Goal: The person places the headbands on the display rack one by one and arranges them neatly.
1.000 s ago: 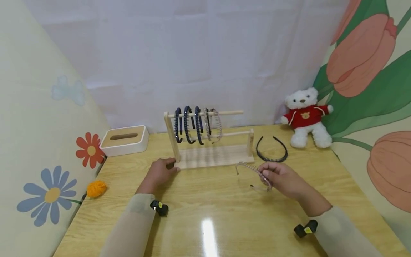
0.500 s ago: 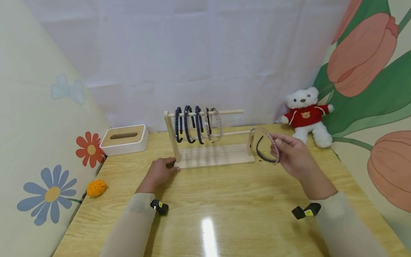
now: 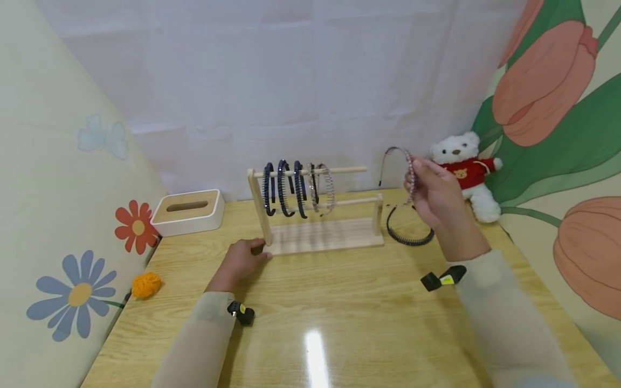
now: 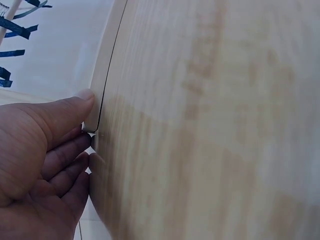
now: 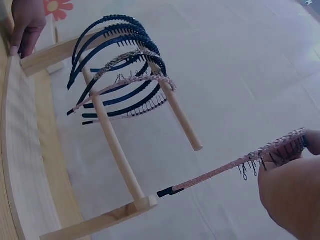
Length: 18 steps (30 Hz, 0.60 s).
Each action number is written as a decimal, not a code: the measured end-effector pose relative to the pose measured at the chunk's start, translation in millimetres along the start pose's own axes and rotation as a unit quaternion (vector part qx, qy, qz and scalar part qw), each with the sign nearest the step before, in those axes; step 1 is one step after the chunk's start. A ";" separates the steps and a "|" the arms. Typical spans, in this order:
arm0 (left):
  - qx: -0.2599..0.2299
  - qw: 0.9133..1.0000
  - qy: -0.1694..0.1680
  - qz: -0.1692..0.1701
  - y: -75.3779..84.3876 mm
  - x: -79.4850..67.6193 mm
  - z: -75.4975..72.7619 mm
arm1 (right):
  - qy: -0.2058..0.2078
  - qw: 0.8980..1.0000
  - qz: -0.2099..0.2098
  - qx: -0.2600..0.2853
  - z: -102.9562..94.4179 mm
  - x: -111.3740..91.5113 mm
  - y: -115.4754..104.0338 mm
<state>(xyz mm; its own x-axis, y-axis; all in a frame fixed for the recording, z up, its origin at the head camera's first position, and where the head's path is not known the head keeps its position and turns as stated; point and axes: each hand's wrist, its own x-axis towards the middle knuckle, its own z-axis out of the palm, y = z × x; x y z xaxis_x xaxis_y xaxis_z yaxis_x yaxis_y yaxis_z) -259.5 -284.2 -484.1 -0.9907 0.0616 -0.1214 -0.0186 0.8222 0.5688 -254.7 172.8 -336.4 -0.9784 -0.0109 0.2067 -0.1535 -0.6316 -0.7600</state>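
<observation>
My right hand [image 3: 439, 194] pinches a pink beaded comb headband [image 5: 210, 175] by one side, raised beyond the right end of a wooden headband rack [image 3: 325, 237]. In the right wrist view its dark-tipped free end lies near the lower bar's end post. Several headbands hang on the rack's upper bar: dark blue ones [image 3: 284, 188] at the left, then a silvery one [image 3: 313, 188] and a pink one [image 3: 330, 188]. My left hand [image 3: 241, 258] holds the base's left front corner, thumb [image 4: 85, 95] on the board and fingers curled at its end.
A black toothed headband [image 3: 409, 242] lies on the table [image 3: 291, 312] right of the rack. A white teddy bear in a red top [image 3: 461, 172] sits behind my right hand. At the left are a tissue box [image 3: 208, 215] and an orange yarn ball [image 3: 145, 284].
My right hand has lifted the pink headband up and back from low over the table, turning it more upright. The left hand stays at the rack's corner.
</observation>
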 end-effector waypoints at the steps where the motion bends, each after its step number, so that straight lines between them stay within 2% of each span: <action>1: 0.000 1.000 0.000 0.000 -0.3 0.5 0.3 | 0.003 1.000 0.002 -0.001 2.9 3.3 1.7; 11: -0.006 1.000 -0.002 -0.004 -0.8 -0.1 0.9 | 0.051 0.998 0.035 -0.006 19.9 32.4 36.2; 18: -0.006 1.000 -0.001 -0.001 0.2 0.0 -0.8 | 0.072 0.996 0.012 -0.060 34.4 36.4 61.3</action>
<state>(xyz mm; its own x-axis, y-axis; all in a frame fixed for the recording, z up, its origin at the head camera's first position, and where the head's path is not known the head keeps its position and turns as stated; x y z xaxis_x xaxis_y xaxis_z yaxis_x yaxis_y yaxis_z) -259.6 -284.6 -483.4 -0.9904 0.0611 -0.1240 -0.0222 0.8152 0.5788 -295.0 106.9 -354.3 -0.9903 0.0920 0.1040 -0.1373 -0.5352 -0.8335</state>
